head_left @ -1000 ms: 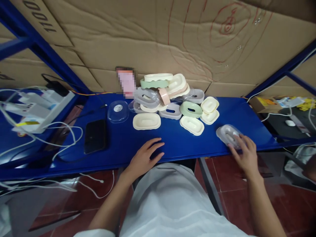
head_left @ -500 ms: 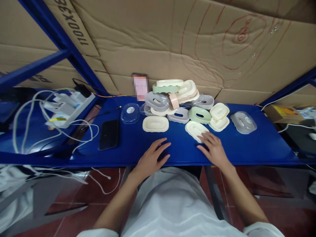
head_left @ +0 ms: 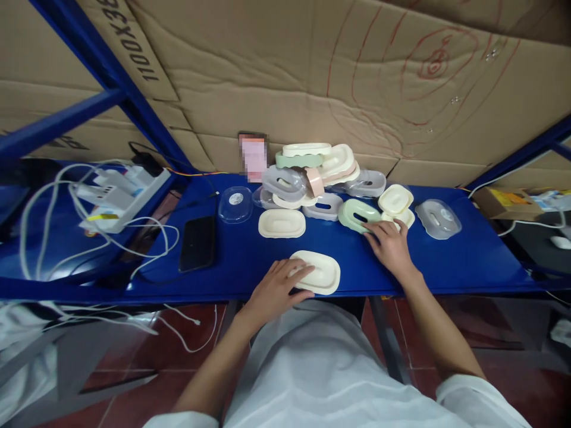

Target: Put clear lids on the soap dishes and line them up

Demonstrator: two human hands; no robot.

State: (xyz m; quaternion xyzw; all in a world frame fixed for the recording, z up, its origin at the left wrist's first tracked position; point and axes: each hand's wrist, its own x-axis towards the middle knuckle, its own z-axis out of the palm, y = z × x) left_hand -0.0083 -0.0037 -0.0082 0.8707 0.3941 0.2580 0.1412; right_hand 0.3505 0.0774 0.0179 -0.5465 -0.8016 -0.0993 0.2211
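My left hand (head_left: 277, 287) lies flat and unclenched, fingers on the cream tray (head_left: 317, 272) at its 2 o'clock, near the desk (head_left: 250, 261) edge. My right hand (head_left: 389, 243), fingers spread loosely, touches the green tray (head_left: 355, 213) at its 10 o'clock.

Storeroom — blue racking (head_left: 89, 71), cardboard (head_left: 285, 71)

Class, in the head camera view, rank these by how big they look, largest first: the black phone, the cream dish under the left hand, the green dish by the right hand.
1. Black phone.
2. Cream dish; it lies nearest the camera, so its lead over the third is unsure.
3. Green dish, partly covered by the right hand.
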